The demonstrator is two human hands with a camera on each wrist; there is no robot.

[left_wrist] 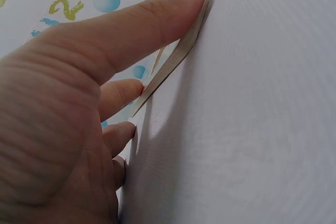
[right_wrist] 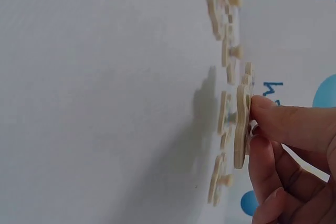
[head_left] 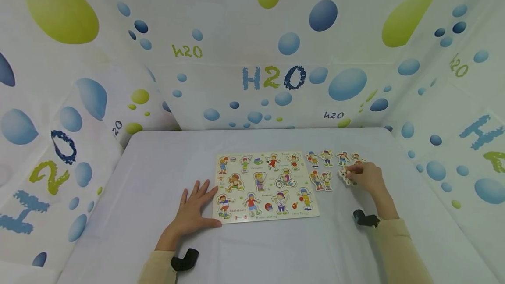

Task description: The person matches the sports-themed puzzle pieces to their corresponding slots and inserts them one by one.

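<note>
Two hands: left hand (head_left: 195, 211) on one puzzle board (head_left: 265, 185), right hand (head_left: 367, 177) pinching one puzzle piece (head_left: 346, 175).

The left hand (head_left: 194, 211) lies flat with fingers (left_wrist: 157, 22) spread, while the right hand (head_left: 368, 177) pinches with curled fingers (right_wrist: 286, 124).

1. I see the puzzle board (head_left: 265, 186) as a flat wooden panel with a printed, faintly satiny face; in my left-wrist view its edge (left_wrist: 178, 51) looks like pale raw wood.
2. The piece (right_wrist: 241, 127) pinched by my right hand (head_left: 366, 176) looks like thick plywood, with a bare, matt edge.
3. The loose pieces (head_left: 320, 180) show the same pale wood with colour-printed tops.
4. The table cover (head_left: 158, 165) reads as matt white cloth, smooth.
5. The backdrop (head_left: 252, 56) looks like thin printed sheeting with a slight sheen.
</note>
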